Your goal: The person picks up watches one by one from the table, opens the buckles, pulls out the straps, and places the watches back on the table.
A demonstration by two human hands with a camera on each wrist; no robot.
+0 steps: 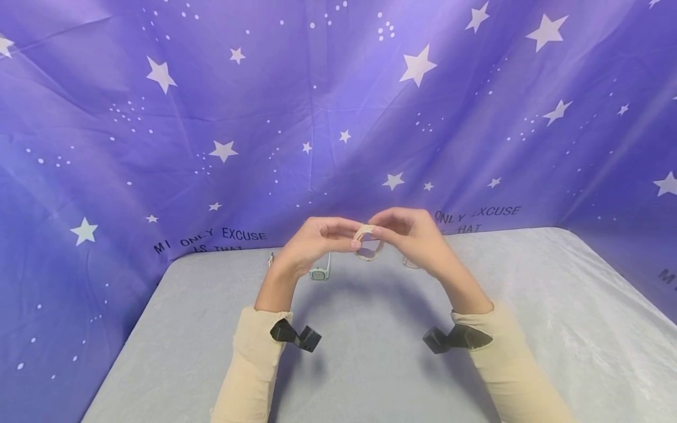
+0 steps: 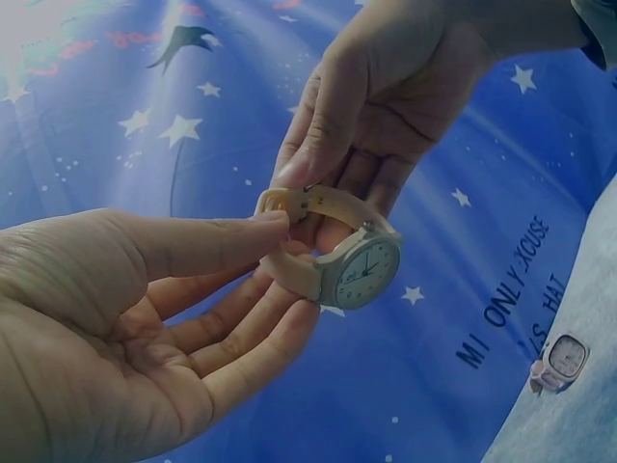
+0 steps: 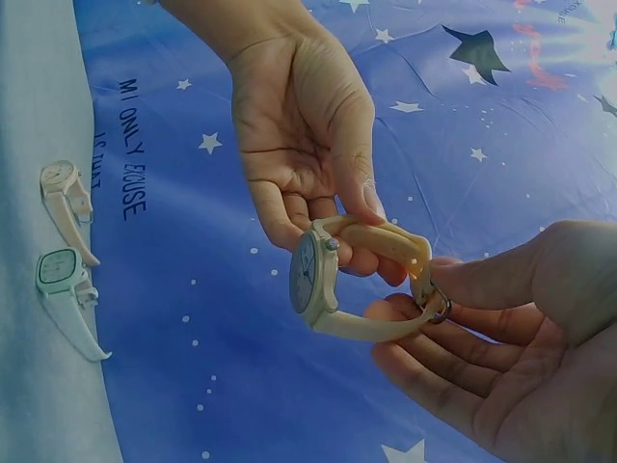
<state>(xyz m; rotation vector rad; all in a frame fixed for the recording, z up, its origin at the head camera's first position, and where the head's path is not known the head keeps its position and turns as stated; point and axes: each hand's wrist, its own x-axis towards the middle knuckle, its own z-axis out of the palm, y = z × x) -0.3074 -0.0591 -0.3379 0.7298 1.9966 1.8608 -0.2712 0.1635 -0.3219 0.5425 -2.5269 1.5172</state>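
Lt-grey tbl [image 1: 370, 364] w/ green sq. watch [image 1: 319, 274], pinkish sq. watch [image 2: 564, 357] & beige rd. watch [image 3: 60, 178] toward back

Cream sleeves [image 1: 252, 364], black wrist cameras [image 1: 309, 339]

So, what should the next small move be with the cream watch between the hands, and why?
Probably a gentle press by the right hand at the metal buckle, with the left hand steadying the strap. The cream watch's strap is bent into a loop, both hands hold it, and the right one is at the buckle; whether it is fully fastened, I cannot tell.
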